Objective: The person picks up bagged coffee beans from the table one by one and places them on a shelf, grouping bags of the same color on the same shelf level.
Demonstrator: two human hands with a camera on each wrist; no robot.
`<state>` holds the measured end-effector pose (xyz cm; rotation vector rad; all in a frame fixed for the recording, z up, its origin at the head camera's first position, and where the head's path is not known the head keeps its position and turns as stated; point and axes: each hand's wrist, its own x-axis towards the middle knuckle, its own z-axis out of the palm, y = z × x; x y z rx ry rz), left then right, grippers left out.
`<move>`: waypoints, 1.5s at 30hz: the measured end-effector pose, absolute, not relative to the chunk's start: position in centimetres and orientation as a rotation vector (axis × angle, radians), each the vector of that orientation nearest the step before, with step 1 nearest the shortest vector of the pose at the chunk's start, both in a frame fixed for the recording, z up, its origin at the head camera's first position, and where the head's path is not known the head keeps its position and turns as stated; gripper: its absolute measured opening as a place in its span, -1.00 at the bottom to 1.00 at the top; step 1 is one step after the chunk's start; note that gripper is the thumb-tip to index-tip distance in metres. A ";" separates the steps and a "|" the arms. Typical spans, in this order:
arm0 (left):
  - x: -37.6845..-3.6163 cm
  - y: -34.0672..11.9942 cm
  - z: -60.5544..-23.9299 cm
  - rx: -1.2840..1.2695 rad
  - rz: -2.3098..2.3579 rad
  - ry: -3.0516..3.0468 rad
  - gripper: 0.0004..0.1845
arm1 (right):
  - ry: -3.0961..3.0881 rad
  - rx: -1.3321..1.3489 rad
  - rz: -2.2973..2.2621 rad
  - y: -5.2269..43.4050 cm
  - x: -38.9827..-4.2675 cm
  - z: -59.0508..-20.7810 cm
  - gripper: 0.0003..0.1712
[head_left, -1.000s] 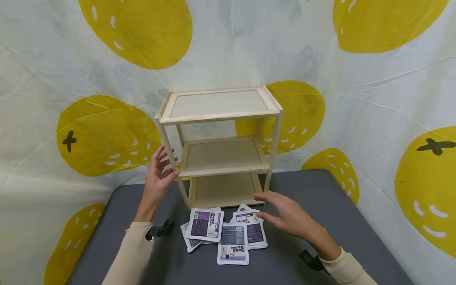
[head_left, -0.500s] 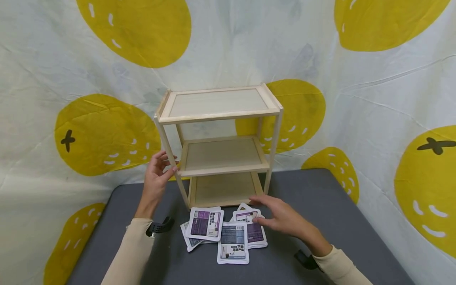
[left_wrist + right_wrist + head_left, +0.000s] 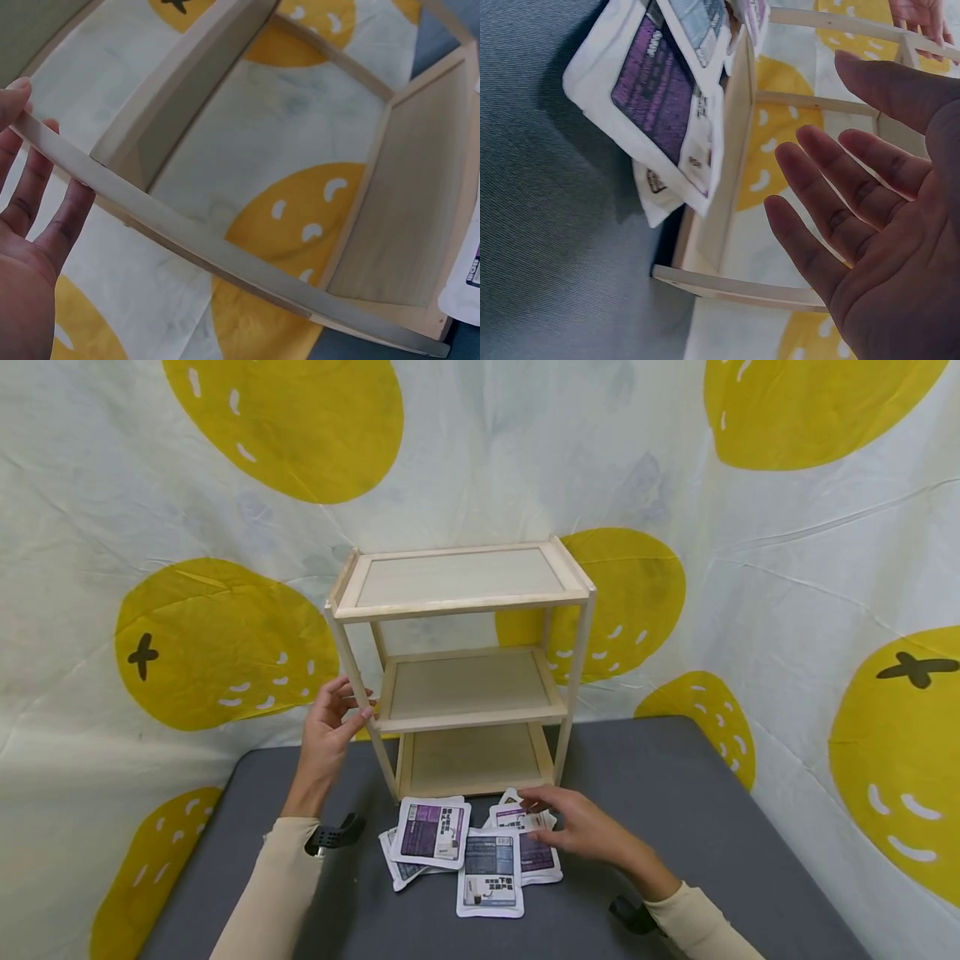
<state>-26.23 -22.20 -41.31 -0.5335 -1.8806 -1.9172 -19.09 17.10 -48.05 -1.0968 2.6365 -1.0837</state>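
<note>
Loosely gripping nothing, your left hand steadies the pale wooden three-tier shelf; your right hand, fingers relaxed, seems to hover over white-purple sachets on the grey desk. Pushing could topple the shelf.

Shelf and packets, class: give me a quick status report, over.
Left hand open, fingers on wooden shelf's front left post. Right hand open, over packets on grey table; contact unclear. All shelf tiers bare, nothing blocking.

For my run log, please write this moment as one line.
left hand: touching shelf front post | right hand: open over packets, no grip | packets: on table before shelf
</note>
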 end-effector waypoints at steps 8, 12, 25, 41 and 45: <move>-26.3 -22.4 -41.4 -0.529 -1.890 -1.888 -0.44 | 2.622 -1.047 -1.088 17.1 -19.4 -49.2 -0.34; -26.2 -22.4 -41.4 -0.532 -1.868 -1.907 -0.43 | 2.638 -1.065 -1.113 17.3 -19.6 -49.8 -0.36; -26.3 -22.4 -41.2 -0.554 -1.834 -1.931 -0.44 | 2.804 -1.032 -1.042 18.0 -20.0 -51.2 -0.37; -26.4 -22.5 -41.1 -0.562 -1.806 -1.968 -0.42 | 2.921 -0.776 -1.128 18.4 -19.3 -52.6 -0.28; -26.3 -22.6 -41.1 -0.566 -1.805 -1.970 -0.43 | 2.834 -0.636 -1.212 18.0 -19.1 -53.1 -0.15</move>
